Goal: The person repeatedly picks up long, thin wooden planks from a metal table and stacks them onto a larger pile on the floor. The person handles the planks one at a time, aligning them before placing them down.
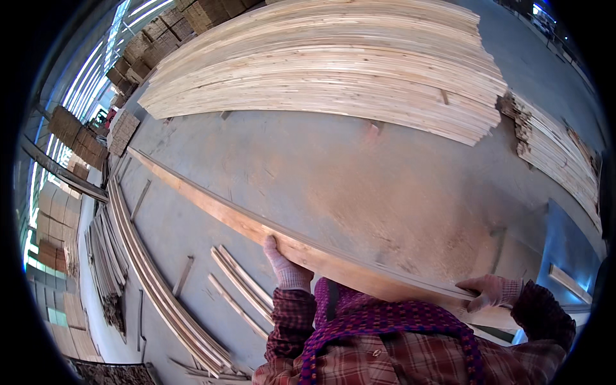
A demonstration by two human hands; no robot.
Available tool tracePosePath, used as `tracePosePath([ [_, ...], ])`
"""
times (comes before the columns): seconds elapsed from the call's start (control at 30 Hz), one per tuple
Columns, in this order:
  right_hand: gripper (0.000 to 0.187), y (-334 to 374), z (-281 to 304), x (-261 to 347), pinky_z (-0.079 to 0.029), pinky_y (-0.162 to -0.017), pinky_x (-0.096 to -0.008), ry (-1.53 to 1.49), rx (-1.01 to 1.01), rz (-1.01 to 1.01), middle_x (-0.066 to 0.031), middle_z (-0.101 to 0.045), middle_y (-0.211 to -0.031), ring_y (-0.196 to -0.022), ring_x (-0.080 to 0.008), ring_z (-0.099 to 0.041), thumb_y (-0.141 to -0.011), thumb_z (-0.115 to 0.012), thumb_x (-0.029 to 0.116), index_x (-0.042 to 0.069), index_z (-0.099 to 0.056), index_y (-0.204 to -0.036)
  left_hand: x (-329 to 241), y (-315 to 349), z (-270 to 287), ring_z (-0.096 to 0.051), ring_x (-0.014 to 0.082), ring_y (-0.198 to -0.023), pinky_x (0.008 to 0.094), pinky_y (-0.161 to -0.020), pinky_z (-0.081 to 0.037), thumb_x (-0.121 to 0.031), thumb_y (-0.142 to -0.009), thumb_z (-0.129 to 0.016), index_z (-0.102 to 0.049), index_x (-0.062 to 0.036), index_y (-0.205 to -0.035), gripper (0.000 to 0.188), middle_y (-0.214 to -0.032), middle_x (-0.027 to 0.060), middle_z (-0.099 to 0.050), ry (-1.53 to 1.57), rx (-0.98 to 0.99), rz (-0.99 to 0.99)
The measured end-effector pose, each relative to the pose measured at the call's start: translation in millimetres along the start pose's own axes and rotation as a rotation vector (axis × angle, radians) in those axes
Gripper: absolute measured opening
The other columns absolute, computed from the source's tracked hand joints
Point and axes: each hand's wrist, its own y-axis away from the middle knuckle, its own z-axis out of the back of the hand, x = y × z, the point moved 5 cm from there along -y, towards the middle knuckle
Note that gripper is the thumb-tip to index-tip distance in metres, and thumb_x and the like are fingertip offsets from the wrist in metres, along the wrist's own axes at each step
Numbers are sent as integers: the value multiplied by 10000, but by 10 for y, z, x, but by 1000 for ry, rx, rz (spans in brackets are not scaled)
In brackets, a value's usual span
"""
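Observation:
A long wooden board slants across the view from the far left to my body at the lower right. My left hand, in a pale knitted glove, grips the board near its middle; the thumb lies on its near face and the other fingers are hidden beneath. Close to the near end, my right hand, also gloved, is wrapped round the board with its fingers over the upper edge. The board is held above the floor in front of my apron.
A wide stack of planks lies across the back, with a smaller plank pile at the right. Long strips and short pieces lie on the floor at left. A blue metal machine surface stands close by my right arm.

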Motion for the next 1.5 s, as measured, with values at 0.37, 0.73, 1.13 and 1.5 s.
tracePosePath([
  [0.37,905,-2549,1834,2969,-462,-1079,-357,13,-16,21,-197,-671,-1331,-1226,-262,-641,-754,-818,452,-7,-522,-1475,-2273,-3498,-882,-566,345,-1271,497,-1064,-479,-694,-870,-585,-449,-58,-1479,891,-1393,151,-581,17,38,-80],
  [0.73,894,-4710,4029,5271,-462,-1087,-355,40,-45,62,-198,-672,-1335,-1239,-258,-640,-769,-818,449,4,-516,-1483,-3906,-6518,-2257,-565,339,-1248,522,-1046,-478,-754,-828,-581,-470,-102,-1456,912,-1364,134,-584,2,69,-103],
  [1.13,870,-6835,6362,7577,-460,-1091,-357,195,-151,112,-180,-670,-1346,-1239,-230,-634,-758,-824,427,46,-535,-1485,-5506,-9653,-3847,-544,326,-1316,476,-1109,-456,-685,-901,-555,-433,-75,-1516,875,-1463,131,-550,84,209,-202],
  [1.5,921,-8995,7837,9425,-494,-1058,-362,104,-171,147,-210,-686,-1310,-1199,-267,-673,-754,-841,526,35,-539,-1473,-7016,-12690,-4626,-580,335,-1267,474,-1095,-472,-619,-890,-633,-474,-51,-1471,828,-1394,147,-599,140,174,-182],
])
